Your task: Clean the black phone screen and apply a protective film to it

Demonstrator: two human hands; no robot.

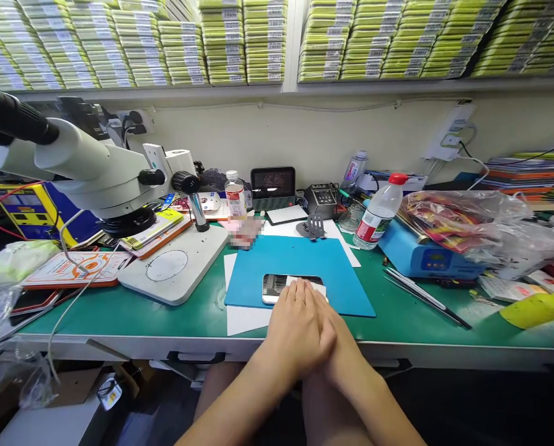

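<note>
A phone [273, 288] lies flat on a blue mat [300, 257] near the front edge of the green bench [184, 313]. A small white cloth or pad [322, 288] covers the phone's right part. My left hand [295, 328] rests on top of my right hand [329, 347]. Both are stretched flat, and their fingertips press down on the white piece and the phone. Neither hand grips anything that I can see. Most of the phone's right half is hidden under my fingers.
A white microscope [86, 167] with its round base plate [172, 266] stands at the left. A water bottle [378, 214], a blue device [421, 254], long tweezers [426, 297] and a plastic bag [467, 223] lie at the right. Shelves of green boxes [244, 43] run overhead.
</note>
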